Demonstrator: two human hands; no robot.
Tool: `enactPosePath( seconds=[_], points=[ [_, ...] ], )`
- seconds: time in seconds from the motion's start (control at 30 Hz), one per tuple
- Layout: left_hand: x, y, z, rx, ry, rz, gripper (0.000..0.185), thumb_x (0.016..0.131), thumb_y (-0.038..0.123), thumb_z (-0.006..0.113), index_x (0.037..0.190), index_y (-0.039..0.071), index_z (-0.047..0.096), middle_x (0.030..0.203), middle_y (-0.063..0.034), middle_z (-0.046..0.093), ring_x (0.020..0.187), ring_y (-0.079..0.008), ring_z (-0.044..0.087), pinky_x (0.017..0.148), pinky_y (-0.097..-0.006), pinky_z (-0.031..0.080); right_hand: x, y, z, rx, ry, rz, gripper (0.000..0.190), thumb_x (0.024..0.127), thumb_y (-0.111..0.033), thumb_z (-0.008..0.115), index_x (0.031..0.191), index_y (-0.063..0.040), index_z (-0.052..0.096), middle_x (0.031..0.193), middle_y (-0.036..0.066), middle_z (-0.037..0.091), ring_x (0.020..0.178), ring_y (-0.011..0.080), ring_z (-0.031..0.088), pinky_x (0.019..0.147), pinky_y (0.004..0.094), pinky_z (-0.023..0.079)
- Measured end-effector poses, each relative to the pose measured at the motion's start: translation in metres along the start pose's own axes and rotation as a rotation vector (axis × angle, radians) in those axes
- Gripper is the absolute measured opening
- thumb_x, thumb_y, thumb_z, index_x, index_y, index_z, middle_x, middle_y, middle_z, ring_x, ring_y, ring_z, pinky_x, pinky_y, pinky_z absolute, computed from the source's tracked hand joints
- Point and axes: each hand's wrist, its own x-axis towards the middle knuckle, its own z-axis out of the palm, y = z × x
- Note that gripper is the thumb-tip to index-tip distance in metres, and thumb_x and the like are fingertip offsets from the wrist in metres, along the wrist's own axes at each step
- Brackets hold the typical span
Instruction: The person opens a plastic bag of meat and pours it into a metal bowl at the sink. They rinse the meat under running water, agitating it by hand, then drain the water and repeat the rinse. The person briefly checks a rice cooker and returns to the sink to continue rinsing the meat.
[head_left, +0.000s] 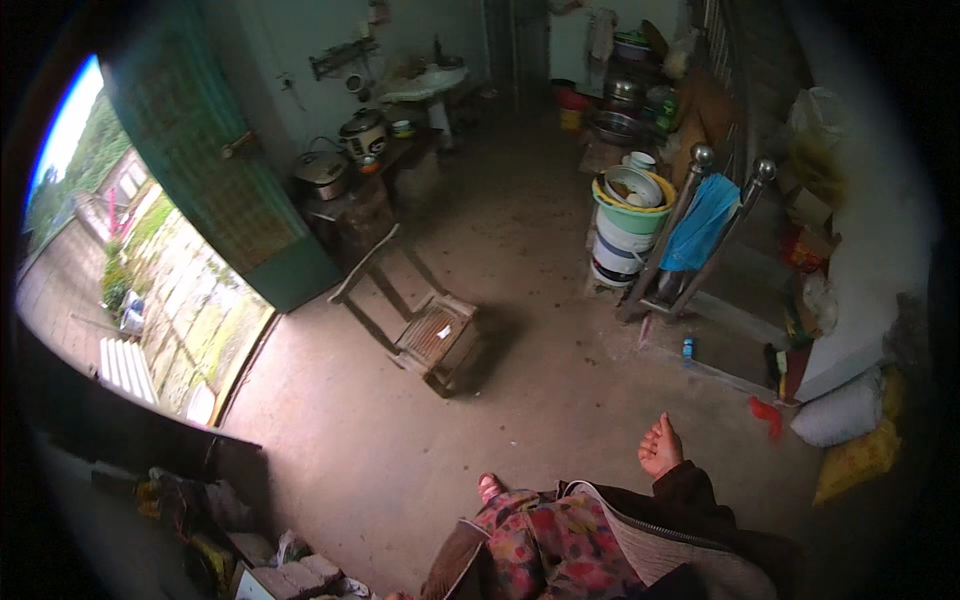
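Note:
My right hand (660, 450) hangs in front of my dark sleeve at the lower right, its fingers curled in, with nothing visible in it. Of my left hand (400, 596), only a sliver shows at the bottom edge, so its hold is hidden. Ahead on the concrete floor stands a wooden chair (435, 334) with a slatted seat, a small white scrap (444, 331) lying on it. Below me are floral-patterned clothing (555, 536), an open zipped jacket (675, 529) and one foot (489, 487).
A green door (217, 157) stands open at left. Rice cookers (364, 133) sit on a low bench near a washbasin (426, 84). Stacked buckets (626, 232) adjoin metal stair railings (675, 240) with blue cloth (701, 223). Sacks (855, 461) lie at right, bricks (300, 576) at lower left.

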Motion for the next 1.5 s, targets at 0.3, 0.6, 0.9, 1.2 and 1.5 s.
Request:
enactPosePath(
  seconds=[0.3, 0.6, 0.9, 1.2, 1.5],
  points=[
    [0.019, 0.376, 0.321, 0.433, -0.202, 0.527, 0.04, 0.089, 0.027, 0.054, 0.123, 0.006, 0.05, 0.117, -0.0147, 0.057, 0.1, -0.0262, 0.059, 0.083, -0.0355, 0.049, 0.069, -0.057, 0.044, 0.216, 0.136, -0.204, 0.043, 0.094, -0.049, 0.048, 0.066, -0.019, 0.034, 0.06, -0.005, 0.027, 0.05, 0.0084, 0.024, 0.045, 0.0245, 0.022],
    [0.047, 0.455, 0.526, 0.581, -0.422, 0.369, 0.033, 0.093, 0.027, 0.051, 0.121, 0.01, 0.052, 0.112, -0.0094, 0.061, 0.097, -0.0241, 0.062, 0.082, -0.0373, 0.05, 0.276, -0.183, 0.161, 0.216, -0.053, -0.102, 0.041, 0.096, -0.046, 0.044, 0.068, -0.019, 0.034, 0.062, -0.004, 0.027, 0.051, 0.0096, 0.026, 0.045, 0.0256, 0.025],
    [0.157, 0.485, 0.531, 1.395, -0.126, 0.355, 0.03, 0.092, 0.024, 0.051, 0.113, 0.004, 0.056, 0.106, -0.0124, 0.063, 0.091, -0.0241, 0.062, 0.077, -0.037, 0.051, 0.468, -0.282, 0.372, 0.045, -0.196, 0.016, 0.041, 0.095, -0.048, 0.045, 0.069, -0.017, 0.037, 0.062, -0.004, 0.028, 0.052, 0.0096, 0.025, 0.048, 0.0252, 0.025],
    [0.217, 0.801, 0.787, 1.102, -0.276, 0.59, 0.027, 0.09, 0.018, 0.048, 0.113, 0.005, 0.057, 0.1, -0.0095, 0.063, 0.083, -0.0212, 0.061, 0.065, -0.0334, 0.05, 0.623, -0.362, 0.46, 0.192, -0.216, -0.132, 0.042, 0.097, -0.046, 0.04, 0.066, -0.019, 0.032, 0.057, -0.005, 0.022, 0.046, 0.0107, 0.021, 0.044, 0.0271, 0.022],
    [0.215, 0.982, 1.132, 0.438, -0.815, 0.387, 0.035, 0.092, 0.026, 0.048, 0.119, 0.005, 0.053, 0.101, -0.0095, 0.062, 0.078, -0.0212, 0.059, 0.063, -0.029, 0.048, 0.781, -0.524, 0.53, 0.169, 0.186, -0.395, 0.038, 0.099, -0.04, 0.038, 0.068, -0.017, 0.039, 0.054, -0.003, 0.027, 0.046, 0.0086, 0.029, 0.041, 0.0232, 0.025]
  ],
)
